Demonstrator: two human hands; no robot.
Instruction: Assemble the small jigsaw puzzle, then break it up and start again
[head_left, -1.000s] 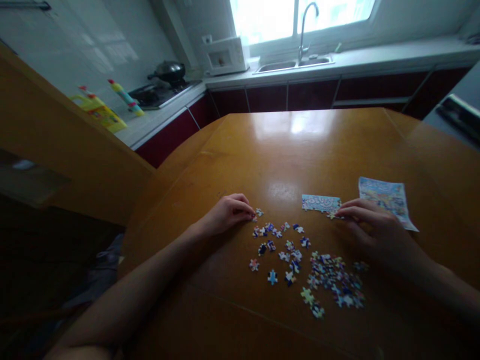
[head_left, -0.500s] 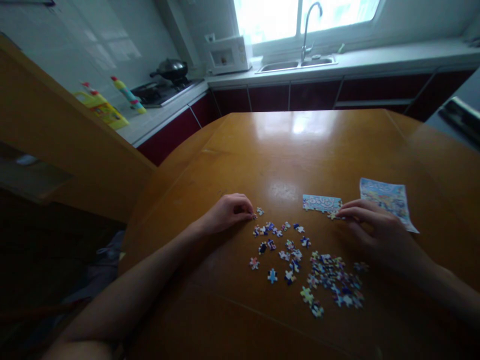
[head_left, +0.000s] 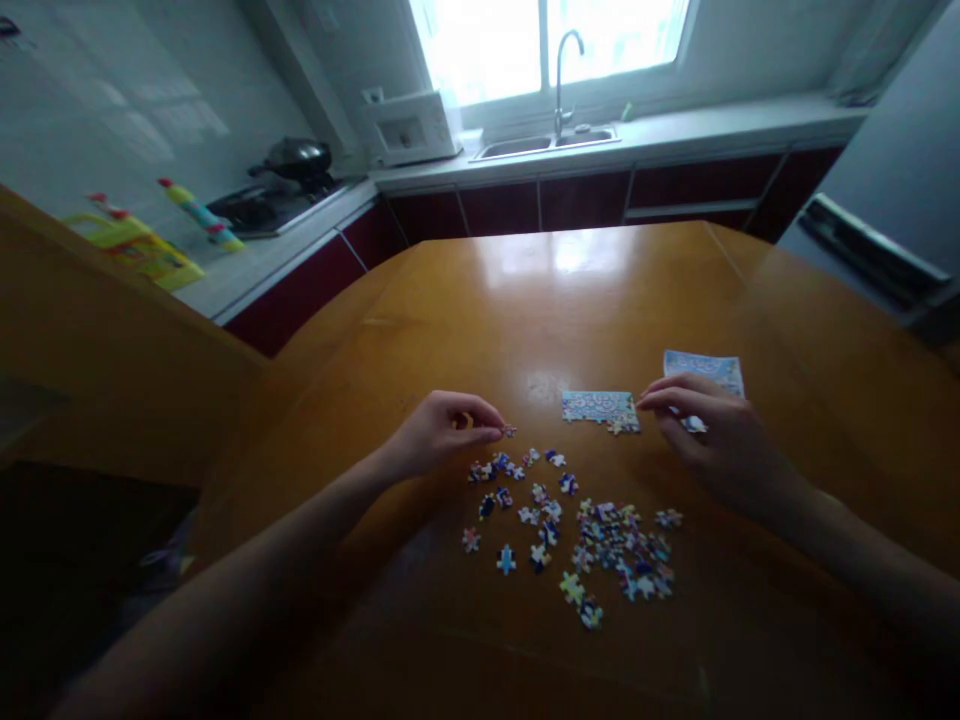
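My left hand (head_left: 442, 435) pinches a small jigsaw piece (head_left: 509, 430) between thumb and fingertips, low over the table. To its right lies a joined strip of jigsaw puzzle (head_left: 596, 404), pale blue with lettering, with pieces attached along its lower right edge. My right hand (head_left: 712, 440) is just right of that strip, fingertips close to its right edge. Its thumb and fingers are apart, and I see nothing held between them. Partly behind this hand is a printed picture sheet (head_left: 705, 368). Loose jigsaw pieces (head_left: 550, 510) lie scattered below both hands, with a denser pile (head_left: 622, 545) to the right.
The brown wooden table (head_left: 420, 330) has a rounded outline. Beyond it are a counter with a sink (head_left: 517, 147), a tap (head_left: 559, 90), a white microwave (head_left: 412, 130), a wok (head_left: 300, 160) on the stove and a yellow jug (head_left: 139, 250).
The view has swung right, shifting everything leftward in the picture. My left hand has moved right over the table with the piece. My right fingertips have drawn off the strip's lower right corner.
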